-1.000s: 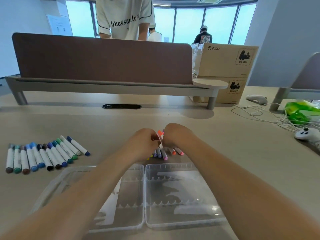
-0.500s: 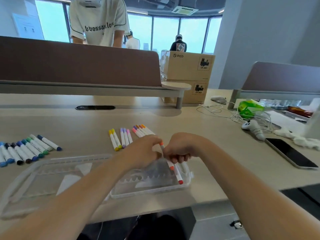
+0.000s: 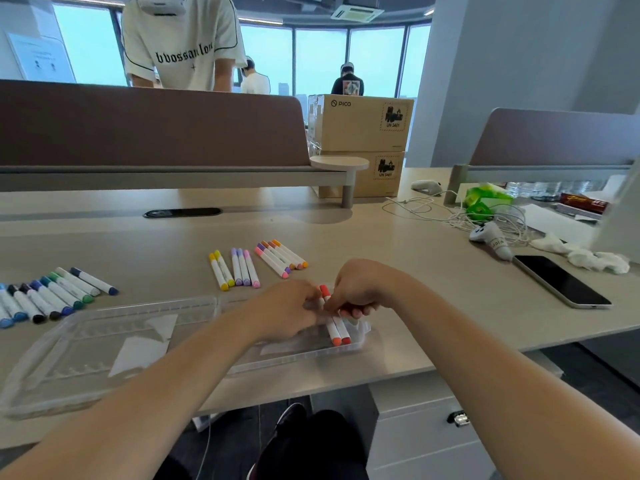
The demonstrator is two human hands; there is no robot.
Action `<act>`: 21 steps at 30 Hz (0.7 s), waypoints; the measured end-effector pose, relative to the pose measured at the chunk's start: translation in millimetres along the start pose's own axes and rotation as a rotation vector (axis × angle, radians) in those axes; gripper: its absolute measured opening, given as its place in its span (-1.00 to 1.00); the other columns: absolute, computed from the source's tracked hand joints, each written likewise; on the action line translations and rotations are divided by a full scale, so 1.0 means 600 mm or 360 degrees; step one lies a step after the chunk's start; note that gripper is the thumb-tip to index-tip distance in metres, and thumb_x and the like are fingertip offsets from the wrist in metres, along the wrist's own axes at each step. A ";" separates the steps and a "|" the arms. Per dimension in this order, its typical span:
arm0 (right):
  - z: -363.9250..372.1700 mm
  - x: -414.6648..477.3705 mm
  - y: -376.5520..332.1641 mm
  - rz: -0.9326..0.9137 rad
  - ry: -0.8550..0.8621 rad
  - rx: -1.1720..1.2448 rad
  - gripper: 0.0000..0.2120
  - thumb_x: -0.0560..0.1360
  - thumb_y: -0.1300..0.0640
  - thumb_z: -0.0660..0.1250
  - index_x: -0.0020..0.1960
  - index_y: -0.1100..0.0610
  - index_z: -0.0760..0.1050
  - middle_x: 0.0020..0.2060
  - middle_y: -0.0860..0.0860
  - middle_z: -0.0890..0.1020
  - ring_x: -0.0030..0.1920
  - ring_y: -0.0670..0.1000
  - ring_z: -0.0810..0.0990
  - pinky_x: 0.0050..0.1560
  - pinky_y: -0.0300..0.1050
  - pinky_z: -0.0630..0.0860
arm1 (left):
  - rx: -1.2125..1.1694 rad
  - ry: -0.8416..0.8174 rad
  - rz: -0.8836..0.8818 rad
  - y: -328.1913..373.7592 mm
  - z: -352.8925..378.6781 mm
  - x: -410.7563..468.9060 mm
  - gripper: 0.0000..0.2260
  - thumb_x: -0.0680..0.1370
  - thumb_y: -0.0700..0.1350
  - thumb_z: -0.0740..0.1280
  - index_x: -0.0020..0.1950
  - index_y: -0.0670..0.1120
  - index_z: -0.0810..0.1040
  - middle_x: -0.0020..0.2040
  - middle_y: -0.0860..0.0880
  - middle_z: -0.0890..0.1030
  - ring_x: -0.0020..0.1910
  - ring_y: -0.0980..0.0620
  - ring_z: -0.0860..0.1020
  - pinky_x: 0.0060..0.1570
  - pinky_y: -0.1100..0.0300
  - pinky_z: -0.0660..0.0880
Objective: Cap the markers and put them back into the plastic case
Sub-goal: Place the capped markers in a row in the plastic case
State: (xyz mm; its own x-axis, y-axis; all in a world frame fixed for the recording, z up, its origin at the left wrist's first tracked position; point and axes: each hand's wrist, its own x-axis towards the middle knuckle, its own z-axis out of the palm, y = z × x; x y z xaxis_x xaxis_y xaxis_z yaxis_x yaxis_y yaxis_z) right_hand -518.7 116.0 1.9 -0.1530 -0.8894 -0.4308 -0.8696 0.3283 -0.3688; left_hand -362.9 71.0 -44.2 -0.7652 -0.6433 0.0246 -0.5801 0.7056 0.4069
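Red marker (image 3: pixel 343 332) beneath right hand (image 3: pixel 360 289)

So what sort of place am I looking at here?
Probably an open-plan office: a long shared desk with padded divider screens, floor-to-ceiling windows behind, and other people standing further back.

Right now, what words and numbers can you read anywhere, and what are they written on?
"PICO": upper cardboard box.
"UN 3481": sticker on that box, and again on the lower cardboard box.
"bbossanlon", roughly, last letters unclear: white T-shirt.
"pico": white controller.
Wall poster, red packet, marker barrels: too small or blurred to read.
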 end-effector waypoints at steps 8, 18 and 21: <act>0.000 0.007 -0.007 -0.0028 0.0019 -0.0159 -0.71 0.52 0.10 0.35 -0.35 0.16 0.49 -0.50 0.05 0.48 -0.56 -0.03 0.34 -0.48 -0.26 0.30 | 0.0004 -0.0069 0.0008 -0.010 0.006 0.010 -0.50 0.30 0.48 0.29 0.00 0.14 0.59 0.13 0.07 0.48 0.15 0.07 0.44 0.18 0.02 0.45; -0.001 0.009 -0.038 -0.0053 -0.0039 -0.0528 -0.74 0.54 0.15 0.33 -0.32 0.16 0.50 -0.48 0.03 0.48 -0.55 -0.05 0.37 -0.45 -0.26 0.36 | 0.0052 -0.0118 0.0079 -0.001 0.002 0.007 -0.80 0.44 0.32 0.34 -0.06 0.27 0.59 0.13 0.03 0.55 0.24 0.01 0.30 0.28 0.00 0.34; -0.007 0.014 -0.042 -0.0033 -0.0088 -0.0551 -0.75 0.57 0.15 0.29 -0.28 0.18 0.51 -0.47 0.04 0.46 -0.54 -0.04 0.35 -0.46 -0.26 0.34 | 0.0041 -0.0198 -0.0013 -0.001 -0.007 0.009 -0.65 0.46 0.28 0.34 0.09 0.09 0.63 0.10 0.00 0.59 0.15 -0.02 0.48 0.20 -0.02 0.46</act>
State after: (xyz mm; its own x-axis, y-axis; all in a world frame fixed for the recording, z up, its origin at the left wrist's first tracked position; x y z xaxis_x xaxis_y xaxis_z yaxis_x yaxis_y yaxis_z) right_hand -500.0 98.9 10.7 -0.1164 -0.8731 -0.4735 -0.9813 0.1747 -0.0809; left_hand -365.3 65.7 -40.6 -0.7882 -0.6084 -0.0929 -0.5924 0.7089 0.3828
